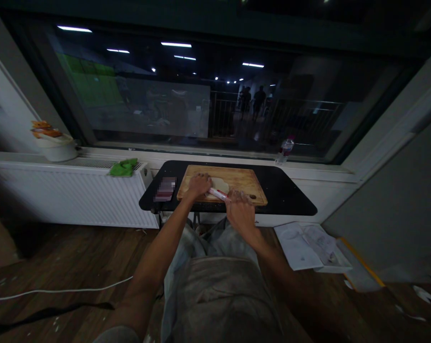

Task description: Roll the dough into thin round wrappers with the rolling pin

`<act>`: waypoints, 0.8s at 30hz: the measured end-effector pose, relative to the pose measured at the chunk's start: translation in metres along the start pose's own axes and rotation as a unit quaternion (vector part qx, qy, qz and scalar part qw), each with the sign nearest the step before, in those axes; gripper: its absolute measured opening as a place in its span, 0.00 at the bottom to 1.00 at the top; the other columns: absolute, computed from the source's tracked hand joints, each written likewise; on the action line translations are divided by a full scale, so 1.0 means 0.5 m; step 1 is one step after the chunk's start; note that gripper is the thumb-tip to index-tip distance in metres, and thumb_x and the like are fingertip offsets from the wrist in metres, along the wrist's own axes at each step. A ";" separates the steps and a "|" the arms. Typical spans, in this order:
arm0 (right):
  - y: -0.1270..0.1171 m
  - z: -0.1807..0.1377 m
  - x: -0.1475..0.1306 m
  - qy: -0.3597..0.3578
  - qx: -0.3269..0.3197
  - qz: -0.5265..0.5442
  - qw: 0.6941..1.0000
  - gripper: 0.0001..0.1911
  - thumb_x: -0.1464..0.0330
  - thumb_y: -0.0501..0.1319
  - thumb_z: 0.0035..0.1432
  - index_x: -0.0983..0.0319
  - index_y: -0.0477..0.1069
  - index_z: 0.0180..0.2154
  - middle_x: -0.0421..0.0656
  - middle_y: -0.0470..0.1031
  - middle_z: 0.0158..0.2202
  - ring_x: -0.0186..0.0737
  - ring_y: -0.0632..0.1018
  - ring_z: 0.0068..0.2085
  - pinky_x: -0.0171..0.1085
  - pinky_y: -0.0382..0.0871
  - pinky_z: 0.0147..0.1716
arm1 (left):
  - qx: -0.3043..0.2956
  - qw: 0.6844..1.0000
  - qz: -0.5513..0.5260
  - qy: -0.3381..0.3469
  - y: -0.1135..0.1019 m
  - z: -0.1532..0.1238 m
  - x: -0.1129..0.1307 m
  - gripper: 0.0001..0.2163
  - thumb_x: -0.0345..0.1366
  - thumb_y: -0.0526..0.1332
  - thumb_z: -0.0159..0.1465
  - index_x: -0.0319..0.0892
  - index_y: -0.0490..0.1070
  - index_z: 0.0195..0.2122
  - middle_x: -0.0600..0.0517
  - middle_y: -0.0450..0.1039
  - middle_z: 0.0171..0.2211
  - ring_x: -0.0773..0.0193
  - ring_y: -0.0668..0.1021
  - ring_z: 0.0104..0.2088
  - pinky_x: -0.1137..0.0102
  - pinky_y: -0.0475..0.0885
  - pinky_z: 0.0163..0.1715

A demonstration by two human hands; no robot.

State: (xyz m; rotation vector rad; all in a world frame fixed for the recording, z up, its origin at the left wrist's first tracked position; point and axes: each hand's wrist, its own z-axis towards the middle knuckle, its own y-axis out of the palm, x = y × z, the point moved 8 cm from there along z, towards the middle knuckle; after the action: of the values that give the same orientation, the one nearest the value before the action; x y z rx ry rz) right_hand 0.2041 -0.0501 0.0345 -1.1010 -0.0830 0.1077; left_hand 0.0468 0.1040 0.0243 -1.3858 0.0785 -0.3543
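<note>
On a wooden cutting board [237, 178] lies a flat pale sheet that looks like dough [220, 185]. Across its near side runs a slim white-and-red tube [219, 193], slanting down to the right. My left hand [200, 185] is closed over the tube's left end, while my right hand [241, 209] grips the right end at the board's near edge. Only the middle of the tube shows between them; its ends are hidden under my fingers. I cannot make out whether the tube touches the sheet all along.
The board rests on a small black table [290, 195], with a phone-like dark object [165, 189] at its left. A plastic bottle [285, 151] stands on the windowsill. Left are a radiator [76, 195], a green cloth [124, 167] and a white tub [60, 147]. An open white box [308, 245] lies on the floor.
</note>
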 end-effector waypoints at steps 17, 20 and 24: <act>-0.010 -0.082 -0.096 -0.013 -0.004 0.040 0.999 0.37 0.57 0.51 0.82 0.74 0.61 0.79 0.68 0.65 0.77 0.64 0.68 0.77 0.57 0.68 0.71 | 0.016 0.998 0.017 0.052 0.009 0.000 -0.004 0.20 0.33 0.47 0.80 0.40 0.77 0.62 0.40 0.74 0.70 0.51 0.70 0.73 0.52 0.62 0.75; -0.006 -0.083 -0.092 -0.015 -0.022 0.048 0.999 0.39 0.55 0.52 0.82 0.75 0.59 0.79 0.68 0.61 0.79 0.64 0.66 0.79 0.57 0.66 0.73 | 0.017 0.998 0.025 0.053 0.006 -0.003 -0.004 0.21 0.34 0.47 0.81 0.41 0.78 0.61 0.40 0.75 0.69 0.48 0.69 0.74 0.50 0.62 0.75; -0.007 -0.068 -0.067 -0.018 -0.022 0.037 0.999 0.38 0.54 0.51 0.83 0.76 0.60 0.78 0.68 0.63 0.78 0.63 0.68 0.77 0.55 0.64 0.74 | 0.012 0.999 0.025 0.047 0.000 -0.012 -0.008 0.21 0.35 0.48 0.81 0.40 0.79 0.62 0.39 0.75 0.69 0.43 0.66 0.77 0.45 0.60 0.76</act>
State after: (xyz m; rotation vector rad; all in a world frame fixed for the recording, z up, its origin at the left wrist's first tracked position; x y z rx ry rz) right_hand 0.1753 -0.0860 0.0219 -1.1462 -0.0780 0.1924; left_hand 0.0413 0.0994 0.0224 -1.3410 0.1844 -0.3775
